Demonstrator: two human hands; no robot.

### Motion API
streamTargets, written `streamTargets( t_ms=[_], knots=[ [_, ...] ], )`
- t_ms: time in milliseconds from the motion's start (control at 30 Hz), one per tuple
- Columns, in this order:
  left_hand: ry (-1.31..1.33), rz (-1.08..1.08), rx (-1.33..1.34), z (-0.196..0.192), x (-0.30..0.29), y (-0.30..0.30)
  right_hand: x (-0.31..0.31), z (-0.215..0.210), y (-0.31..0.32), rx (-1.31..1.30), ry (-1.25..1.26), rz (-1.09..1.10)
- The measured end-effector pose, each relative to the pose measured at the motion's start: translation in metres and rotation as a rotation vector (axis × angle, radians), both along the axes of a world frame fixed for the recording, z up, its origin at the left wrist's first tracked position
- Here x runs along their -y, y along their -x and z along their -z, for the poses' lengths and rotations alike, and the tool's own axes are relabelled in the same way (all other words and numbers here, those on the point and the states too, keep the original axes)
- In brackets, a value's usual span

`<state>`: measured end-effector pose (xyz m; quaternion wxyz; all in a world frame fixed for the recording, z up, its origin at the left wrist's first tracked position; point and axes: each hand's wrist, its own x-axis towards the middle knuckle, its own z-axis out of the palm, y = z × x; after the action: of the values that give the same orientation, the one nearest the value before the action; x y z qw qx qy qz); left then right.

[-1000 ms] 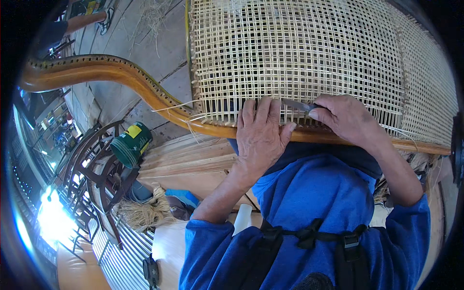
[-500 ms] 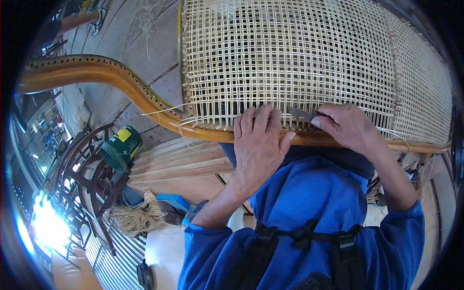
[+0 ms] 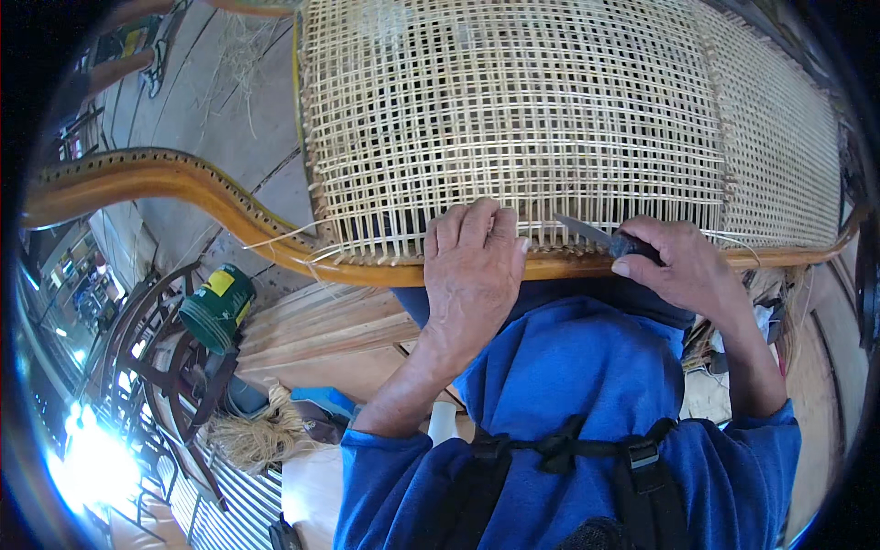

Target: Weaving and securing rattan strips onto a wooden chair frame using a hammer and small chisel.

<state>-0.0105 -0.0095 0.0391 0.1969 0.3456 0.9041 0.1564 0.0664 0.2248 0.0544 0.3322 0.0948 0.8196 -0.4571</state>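
Note:
A panel of woven pale cane (image 3: pixel 522 101) fills a curved, honey-coloured wooden frame (image 3: pixel 376 273). My left hand (image 3: pixel 472 270) lies over the near rail, its fingers stretched onto the edge of the weave, with the thumb alongside. To its right, my right hand (image 3: pixel 683 266) is closed around the dark handle of a knife (image 3: pixel 587 230). The narrow blade points left across the near edge of the weave, above the rail where the cane strands end. Whether the blade touches a strand I cannot tell. Loose cane ends stick out at the panel's near left corner.
At left, a green bucket (image 3: pixel 218 307) stands near dark curved chair frames (image 3: pixel 160 367). A bundle of cane fibre (image 3: pixel 257 431) lies below it, close to a wooden bench (image 3: pixel 312 321). Another person's leg (image 3: pixel 119 73) shows at the far upper left.
My right hand has moved right and nearer to me, away from my left hand, and more of the blade shows. My left hand stays on the rail. The whole view has shifted slightly.

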Motion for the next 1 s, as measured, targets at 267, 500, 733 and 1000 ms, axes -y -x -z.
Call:
streamTargets(
  t_ms=[267,500,733,1000],
  knots=[
    [-0.122,0.168,0.019,-0.029,-0.028,-0.015,-0.007,-0.011,-0.028,-0.070,-0.127,-0.064],
    [0.140,0.352,0.582,-0.052,-0.078,-0.057,-0.011,-0.048,-0.066,-0.154,0.160,0.052],
    [-0.815,-0.400,0.735,-0.044,-0.041,-0.056,-0.105,-0.007,-0.230,-0.158,-0.363,1.243],
    [-1.327,-0.343,0.579,-0.057,-0.039,-0.002,-0.021,0.098,-0.369,0.058,-0.801,1.186]
  ],
)
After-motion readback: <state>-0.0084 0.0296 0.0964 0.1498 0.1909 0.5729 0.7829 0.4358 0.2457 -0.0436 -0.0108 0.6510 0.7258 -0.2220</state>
